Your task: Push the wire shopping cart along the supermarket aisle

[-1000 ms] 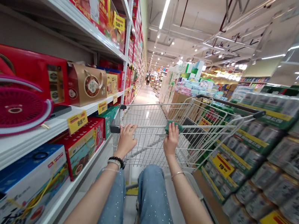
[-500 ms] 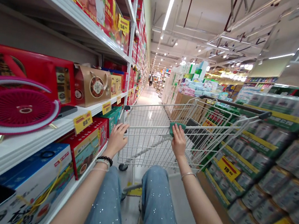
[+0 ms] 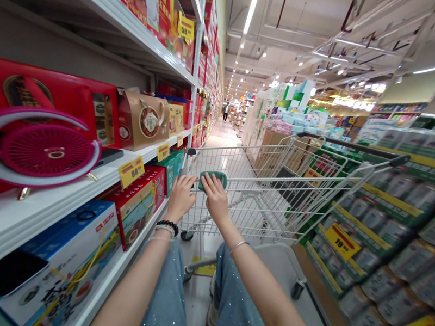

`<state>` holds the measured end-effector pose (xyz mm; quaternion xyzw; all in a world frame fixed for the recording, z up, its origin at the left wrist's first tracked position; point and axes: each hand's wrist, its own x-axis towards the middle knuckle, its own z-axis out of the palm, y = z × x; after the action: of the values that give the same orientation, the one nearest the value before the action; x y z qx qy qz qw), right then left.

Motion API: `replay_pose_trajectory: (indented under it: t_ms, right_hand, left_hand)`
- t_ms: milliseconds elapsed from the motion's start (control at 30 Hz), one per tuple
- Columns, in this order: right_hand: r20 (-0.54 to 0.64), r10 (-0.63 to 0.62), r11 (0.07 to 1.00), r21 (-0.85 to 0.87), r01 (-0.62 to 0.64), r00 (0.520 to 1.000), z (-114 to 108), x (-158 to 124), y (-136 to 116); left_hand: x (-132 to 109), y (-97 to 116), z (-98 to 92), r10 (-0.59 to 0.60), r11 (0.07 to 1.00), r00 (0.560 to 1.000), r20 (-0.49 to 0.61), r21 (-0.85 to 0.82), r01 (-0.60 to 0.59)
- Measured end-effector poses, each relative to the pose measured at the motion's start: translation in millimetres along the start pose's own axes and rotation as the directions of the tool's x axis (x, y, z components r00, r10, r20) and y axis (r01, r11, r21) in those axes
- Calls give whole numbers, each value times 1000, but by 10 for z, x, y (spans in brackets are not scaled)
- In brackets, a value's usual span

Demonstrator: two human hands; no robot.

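- Left shelves [image 3: 29, 205]: white tiers of boxed gifts face outward, fronts toward the aisle so the packaging can be read from it
- A red box [image 3: 47, 92] stands behind a pink fan [image 3: 48, 151], which leans against it on the shelf edge, and a blue box [image 3: 61, 265] sits a tier lower
- A yellow tag [image 3: 131, 171] clips to the shelf lip, directly under the goods it prices
- Left hand [image 3: 181, 197], bracelets at the wrist, curls over the cart [image 3: 238, 188] at its top bar, grasping it without visible strain
- Jeans [image 3: 167, 309] fill the lower frame, the legs close behind the cart, with both arms reaching forward over them
- Right hand [image 3: 215, 198] closes over a green grip [image 3: 213, 180] on the same bar, just beside the left hand, a paired hold that keeps the cart squarely ahead of the body
- Inside the cart, the wire basket shows no goods
- Far down the aisle, a shopper [image 3: 225, 111] stands small between the displays
- Right side: cans [image 3: 404, 259] rise in tight stacked rows, their labels turned out, with a yellow sign [image 3: 341, 240] set among them at the front of the stack
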<state>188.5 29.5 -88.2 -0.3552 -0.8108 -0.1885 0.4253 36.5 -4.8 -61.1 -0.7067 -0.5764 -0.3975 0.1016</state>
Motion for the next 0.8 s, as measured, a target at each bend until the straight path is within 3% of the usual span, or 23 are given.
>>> replay_pose_trajectory:
  t_ms: [100,200,333,433,633,800]
  right_hand:
    - [15,-97,995,8,97,995,-156,-42,198]
    - [3,-105,994,-8,105,995,-393,-167,559]
    - [-66,-13,999,-34,11,998,-628,-326,953]
    - [-139,105,993,-42,-111,985,-647,-383,1071]
    - [-188,217,975,-11,-223,958,-457,-351,933]
    - [-131,137,990,39,-133,982,-89,-194,343]
  left_hand:
    - [0,-96,-39,2,1000,1000,10,-21,-2]
    - [21,-222,-86,24,999,999,30,-43,-23]
    - [74,-306,-134,62,997,995,73,-55,-58]
    - [86,-273,-129,53,996,996,77,-70,-48]
    - [30,-152,-13,18,995,1000,23,-103,-15]
    - [2,-112,98,37,986,998,-49,-162,-44]
